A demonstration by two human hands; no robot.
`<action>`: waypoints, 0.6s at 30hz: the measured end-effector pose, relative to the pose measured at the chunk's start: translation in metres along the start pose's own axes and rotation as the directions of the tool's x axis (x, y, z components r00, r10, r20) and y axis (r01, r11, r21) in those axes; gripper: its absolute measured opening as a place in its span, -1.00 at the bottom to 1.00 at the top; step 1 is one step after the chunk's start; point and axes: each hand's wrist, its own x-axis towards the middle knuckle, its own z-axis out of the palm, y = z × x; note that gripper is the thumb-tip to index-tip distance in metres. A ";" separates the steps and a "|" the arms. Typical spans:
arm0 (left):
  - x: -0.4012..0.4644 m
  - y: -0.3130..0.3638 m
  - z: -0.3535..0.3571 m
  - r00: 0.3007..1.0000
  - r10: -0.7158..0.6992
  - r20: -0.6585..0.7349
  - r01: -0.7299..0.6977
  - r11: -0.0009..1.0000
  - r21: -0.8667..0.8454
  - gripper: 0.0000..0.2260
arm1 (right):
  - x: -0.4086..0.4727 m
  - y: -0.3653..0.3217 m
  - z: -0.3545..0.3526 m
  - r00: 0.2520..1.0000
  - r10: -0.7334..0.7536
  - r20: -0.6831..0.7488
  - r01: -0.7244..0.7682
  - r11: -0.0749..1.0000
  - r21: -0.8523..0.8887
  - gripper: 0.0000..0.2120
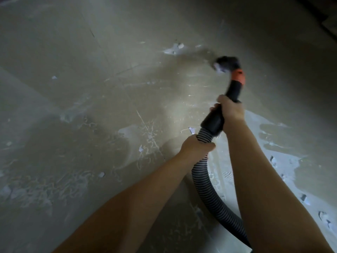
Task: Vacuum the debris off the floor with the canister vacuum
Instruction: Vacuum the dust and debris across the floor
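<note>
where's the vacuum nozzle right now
In the head view the nozzle is upper right, low over the floor beyond the right hand, with a white scrap at its mouth and the white debris pile to its left.

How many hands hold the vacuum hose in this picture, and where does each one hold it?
2. The right hand grips the black rigid handle below the orange collar. The left hand grips the ribbed hose just behind that handle.
</note>
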 end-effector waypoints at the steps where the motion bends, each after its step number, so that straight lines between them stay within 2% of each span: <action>1: 0.005 0.007 -0.002 1.000 0.012 0.010 -0.012 0.999 0.050 -0.85 | 0.006 -0.002 -0.007 0.997 0.007 -0.076 -0.003 0.998 0.061 -0.85; 2: 0.009 0.014 -0.004 1.000 0.017 0.007 -0.018 0.998 0.068 -0.86 | 0.011 -0.004 -0.009 0.992 0.008 -0.122 0.004 0.996 0.092 -0.86; 4: 0.015 0.019 -0.012 1.000 0.003 -0.017 -0.003 1.000 0.021 -0.87 | 0.019 -0.006 0.002 0.992 0.003 -0.123 0.006 0.997 0.074 -0.87; 7: 0.014 0.004 -0.023 0.992 -0.045 -0.119 0.033 0.994 -0.106 -0.90 | 0.014 -0.003 0.043 0.998 -0.018 0.058 0.023 0.996 -0.091 -0.86; 10: 0.012 -0.015 -0.032 0.976 -0.110 -0.186 0.068 0.973 -0.221 -0.89 | 0.001 0.006 0.081 0.959 -0.020 0.282 0.093 0.964 -0.250 -0.84; 12: 0.014 -0.016 -0.036 0.978 -0.108 -0.179 0.060 0.965 -0.256 -0.90 | -0.001 0.006 0.088 0.951 -0.029 0.308 0.128 0.943 -0.306 -0.86; 14: 0.019 -0.010 -0.038 0.985 -0.060 -0.163 0.026 0.979 -0.201 -0.88 | 0.005 0.003 0.077 0.974 -0.059 0.219 0.109 0.968 -0.225 -0.89; 18: 0.032 0.019 -0.034 0.999 0.004 -0.048 -0.004 1.000 -0.014 -0.89 | 0.028 -0.008 0.036 0.993 -0.041 -0.114 0.044 0.999 0.023 -0.86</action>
